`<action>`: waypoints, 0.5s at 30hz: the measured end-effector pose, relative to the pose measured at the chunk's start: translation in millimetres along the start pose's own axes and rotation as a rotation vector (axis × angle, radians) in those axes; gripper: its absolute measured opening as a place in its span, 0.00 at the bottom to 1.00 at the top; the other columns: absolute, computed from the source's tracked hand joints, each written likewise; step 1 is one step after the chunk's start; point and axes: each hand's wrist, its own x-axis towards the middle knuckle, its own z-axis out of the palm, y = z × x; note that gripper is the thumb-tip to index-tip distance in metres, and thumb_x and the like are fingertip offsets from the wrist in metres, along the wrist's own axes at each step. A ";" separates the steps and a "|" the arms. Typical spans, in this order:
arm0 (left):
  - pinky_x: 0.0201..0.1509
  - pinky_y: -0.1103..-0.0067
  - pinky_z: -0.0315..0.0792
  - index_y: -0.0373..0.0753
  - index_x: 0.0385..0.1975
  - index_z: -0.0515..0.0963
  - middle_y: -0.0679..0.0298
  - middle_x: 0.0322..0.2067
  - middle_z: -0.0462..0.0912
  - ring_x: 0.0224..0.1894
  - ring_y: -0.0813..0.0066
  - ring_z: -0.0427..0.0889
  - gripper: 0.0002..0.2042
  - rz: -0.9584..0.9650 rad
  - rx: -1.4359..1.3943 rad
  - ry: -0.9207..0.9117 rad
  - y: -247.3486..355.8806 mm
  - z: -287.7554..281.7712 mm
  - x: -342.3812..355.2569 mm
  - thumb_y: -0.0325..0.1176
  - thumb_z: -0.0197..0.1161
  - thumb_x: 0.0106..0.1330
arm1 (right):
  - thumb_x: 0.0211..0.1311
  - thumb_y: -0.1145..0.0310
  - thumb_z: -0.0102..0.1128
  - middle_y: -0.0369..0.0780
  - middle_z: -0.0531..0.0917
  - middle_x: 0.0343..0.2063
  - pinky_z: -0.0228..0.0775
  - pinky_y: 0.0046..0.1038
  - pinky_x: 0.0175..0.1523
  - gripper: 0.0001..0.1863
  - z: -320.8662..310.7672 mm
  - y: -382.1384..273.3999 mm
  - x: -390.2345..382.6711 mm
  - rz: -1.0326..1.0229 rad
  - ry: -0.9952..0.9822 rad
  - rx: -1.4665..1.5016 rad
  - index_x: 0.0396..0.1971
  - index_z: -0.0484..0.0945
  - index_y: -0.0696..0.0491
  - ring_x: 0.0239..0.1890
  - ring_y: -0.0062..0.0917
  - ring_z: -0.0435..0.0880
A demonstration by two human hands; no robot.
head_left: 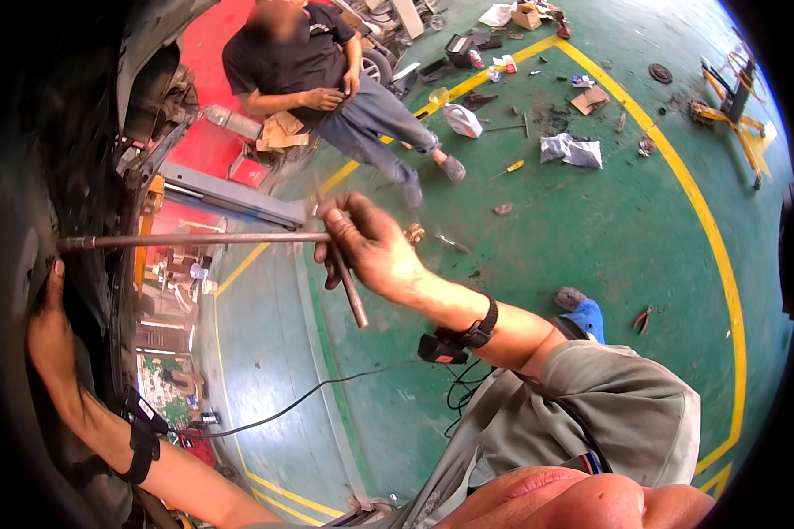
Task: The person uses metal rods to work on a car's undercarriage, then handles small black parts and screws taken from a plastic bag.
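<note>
A long T-handle socket wrench (194,239) runs level across the left half of the view. My right hand (366,242) is closed around it where the crossbar meets the shaft; the crossbar's lower end sticks out below my fingers. At the far left, the socket end meets the dark underside of a vehicle (26,212). My left hand (53,339) lies against that dark surface, one digit stretched up to just below the socket end. Its other fingers are mostly hidden in shadow. What the socket sits on is too dark to make out.
A person (300,79) in dark clothes stands beyond the wrench. A grey lift arm (229,196) reaches out behind the shaft. On the green floor lie a yellow screwdriver (513,167), a white jug (462,121), pliers (643,319) and a black cable (300,398).
</note>
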 end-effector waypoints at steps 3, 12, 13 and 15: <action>0.51 0.74 0.76 0.45 0.68 0.64 0.57 0.59 0.74 0.53 0.58 0.80 0.30 0.060 0.011 0.093 -9.6 3.2 -6.3 0.14 0.45 0.65 | 0.68 0.79 0.43 0.43 0.80 0.38 0.79 0.31 0.49 0.19 -18.5 -1.6 -3.2 -0.051 -0.222 0.154 0.58 0.61 0.56 0.36 0.29 0.84; 0.48 0.73 0.77 0.49 0.66 0.67 0.58 0.56 0.77 0.49 0.58 0.83 0.30 -0.068 -0.056 -0.032 4.6 -8.6 -6.9 0.15 0.46 0.64 | 0.74 0.52 0.48 0.33 0.78 0.19 0.66 0.18 0.26 0.24 -17.0 -6.3 -10.3 0.111 -0.195 -0.255 0.37 0.81 0.59 0.22 0.14 0.74; 0.48 0.74 0.77 0.50 0.66 0.67 0.59 0.57 0.77 0.48 0.59 0.83 0.31 -0.067 -0.084 -0.039 1.9 -7.9 -9.5 0.14 0.46 0.63 | 0.74 0.51 0.49 0.33 0.78 0.21 0.67 0.19 0.27 0.24 -16.6 -5.3 -10.7 0.122 -0.186 -0.255 0.37 0.81 0.58 0.23 0.13 0.74; 0.49 0.75 0.77 0.52 0.65 0.68 0.61 0.57 0.77 0.48 0.62 0.84 0.32 -0.060 -0.072 -0.016 -2.5 -10.3 -12.8 0.14 0.47 0.62 | 0.73 0.49 0.51 0.31 0.78 0.24 0.69 0.20 0.31 0.23 -11.1 9.9 -10.5 0.088 -0.130 -0.336 0.38 0.82 0.56 0.27 0.14 0.74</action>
